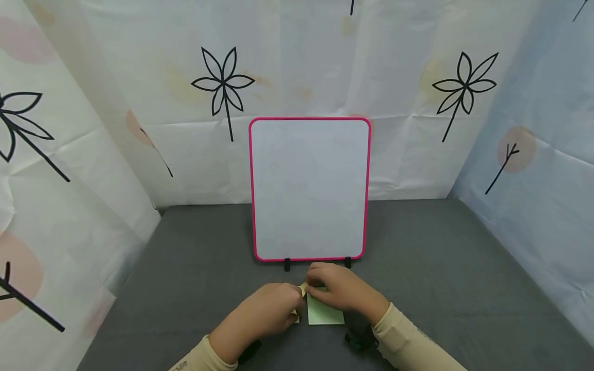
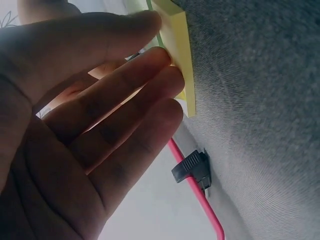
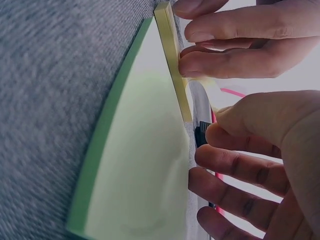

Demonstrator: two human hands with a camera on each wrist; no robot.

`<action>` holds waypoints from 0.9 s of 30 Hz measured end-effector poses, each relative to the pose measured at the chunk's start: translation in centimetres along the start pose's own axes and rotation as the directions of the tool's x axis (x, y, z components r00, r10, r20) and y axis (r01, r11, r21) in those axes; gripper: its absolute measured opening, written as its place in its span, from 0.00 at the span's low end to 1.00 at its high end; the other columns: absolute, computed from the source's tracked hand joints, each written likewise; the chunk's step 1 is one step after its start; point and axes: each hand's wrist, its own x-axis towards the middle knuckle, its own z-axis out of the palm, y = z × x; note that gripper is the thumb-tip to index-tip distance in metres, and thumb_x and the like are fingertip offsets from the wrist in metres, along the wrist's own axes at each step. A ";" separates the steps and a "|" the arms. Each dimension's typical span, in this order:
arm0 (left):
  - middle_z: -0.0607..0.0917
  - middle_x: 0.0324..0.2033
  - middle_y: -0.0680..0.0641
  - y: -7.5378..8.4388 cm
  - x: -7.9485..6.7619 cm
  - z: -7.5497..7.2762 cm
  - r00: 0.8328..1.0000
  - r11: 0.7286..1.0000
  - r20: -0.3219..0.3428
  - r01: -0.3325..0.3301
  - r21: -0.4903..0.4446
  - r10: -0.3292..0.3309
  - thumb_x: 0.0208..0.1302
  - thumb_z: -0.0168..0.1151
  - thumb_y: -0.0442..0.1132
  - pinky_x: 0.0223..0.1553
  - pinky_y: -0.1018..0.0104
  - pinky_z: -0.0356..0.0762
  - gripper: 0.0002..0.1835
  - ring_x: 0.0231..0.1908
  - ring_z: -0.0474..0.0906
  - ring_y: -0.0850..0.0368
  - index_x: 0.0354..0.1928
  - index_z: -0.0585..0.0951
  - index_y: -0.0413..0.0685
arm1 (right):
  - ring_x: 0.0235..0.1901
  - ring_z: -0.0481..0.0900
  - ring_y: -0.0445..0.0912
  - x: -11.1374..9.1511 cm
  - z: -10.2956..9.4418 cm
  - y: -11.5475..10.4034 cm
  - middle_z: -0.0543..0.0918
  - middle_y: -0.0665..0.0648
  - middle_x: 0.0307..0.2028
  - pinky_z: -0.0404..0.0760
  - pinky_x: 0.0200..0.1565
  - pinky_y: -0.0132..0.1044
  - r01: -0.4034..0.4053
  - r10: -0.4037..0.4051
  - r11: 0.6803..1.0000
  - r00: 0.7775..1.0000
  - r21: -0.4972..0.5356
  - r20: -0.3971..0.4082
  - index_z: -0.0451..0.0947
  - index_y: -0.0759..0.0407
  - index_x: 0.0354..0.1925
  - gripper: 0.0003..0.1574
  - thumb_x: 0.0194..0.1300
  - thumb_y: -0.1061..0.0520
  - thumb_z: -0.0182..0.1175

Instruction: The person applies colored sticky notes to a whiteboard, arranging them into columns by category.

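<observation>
A yellow sticky note pad (image 3: 172, 65) lies flat on the table, its thick side showing in the left wrist view. My left hand (image 1: 274, 306) presses on this pad from above, its fingertips (image 2: 167, 82) and thumb spread along its top. A loose yellow sticky note (image 3: 202, 82) curls up from the pad's far end, and my right hand (image 1: 341, 288) pinches it between thumb and forefinger. Right beside the yellow pad lies a green sticky note pad (image 1: 326, 313), partly beneath the right hand in the head view.
Behind the hands stands a white board (image 1: 310, 190) with a pink frame, upright on small black clips (image 1: 287, 265). Grey cloth (image 1: 199, 247) covers the table. Patterned white sheets (image 1: 320, 62) hang at the back and both sides.
</observation>
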 end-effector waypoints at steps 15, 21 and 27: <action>0.75 0.24 0.61 -0.3 0.0 0.5 0.999 0.999 -0.038 0.007 0.033 -0.006 0.58 0.76 0.32 0.25 0.76 0.63 0.10 0.24 0.64 0.71 0.30 0.93 0.60 | 0.32 0.72 0.31 0.0 0.1 0.3 0.78 0.39 0.37 0.77 0.37 0.28 0.016 -0.016 0.999 1.000 -0.033 -0.013 0.83 0.44 0.39 0.05 0.77 0.51 0.65; 0.78 0.26 0.61 -0.3 -0.1 0.3 1.000 1.000 -0.016 0.001 -0.008 -0.002 0.55 0.78 0.33 0.26 0.76 0.67 0.08 0.25 0.68 0.71 0.29 0.92 0.58 | 0.32 0.71 0.31 -0.1 0.0 0.2 0.77 0.39 0.36 0.76 0.36 0.28 0.012 -0.013 0.999 1.000 -0.042 -0.023 0.83 0.44 0.38 0.05 0.77 0.51 0.65; 0.79 0.28 0.59 -0.5 0.0 0.5 1.000 1.000 -0.011 -0.019 -0.019 0.018 0.55 0.79 0.34 0.30 0.76 0.71 0.07 0.28 0.72 0.69 0.28 0.92 0.56 | 0.32 0.72 0.31 -0.2 -0.1 0.2 0.78 0.39 0.36 0.76 0.36 0.28 0.002 -0.004 0.999 1.000 -0.046 -0.030 0.83 0.43 0.39 0.05 0.76 0.51 0.66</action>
